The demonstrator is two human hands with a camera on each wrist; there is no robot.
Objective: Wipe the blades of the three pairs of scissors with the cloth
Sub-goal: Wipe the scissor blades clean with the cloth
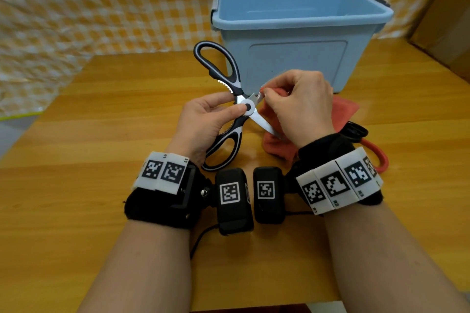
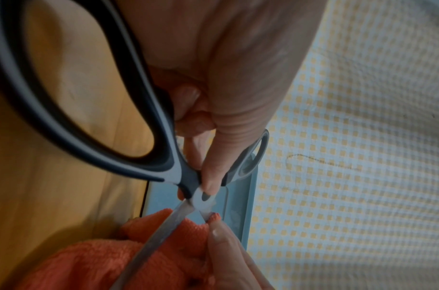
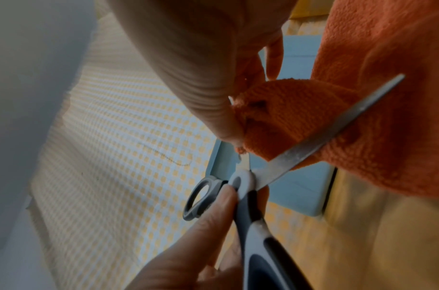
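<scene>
From the head camera, my left hand (image 1: 203, 119) grips the large black-and-white kitchen scissors with steel blades (image 1: 230, 107) at the pivot, thumb pressed on the round white hub, and holds them spread wide open above the wooden table (image 1: 76, 134). My right hand (image 1: 298, 107) pinches the orange terry cloth (image 1: 343, 112) around 1 blade, close to the pivot; the other blade runs down toward my right wrist, over the cloth. Just beyond stands the pale blue plastic bin (image 1: 300, 33), and beside my right wrist lie a black loop handle (image 1: 356, 131) and a red loop handle (image 1: 379, 157), partly hidden, so I cannot tell what they belong to. On the left wrist camera, my thumb (image 2: 218, 153) lies along the scissors down to the hub, with 1 big black handle loop close to the lens and the bare blade crossing the cloth. On the right wrist camera, my right thumb and fingers (image 3: 206, 98) squeeze a fold of cloth on the upper blade, while the lower blade juts free across the cloth and my left fingers (image 3: 213, 212) clamp the pivot.
</scene>
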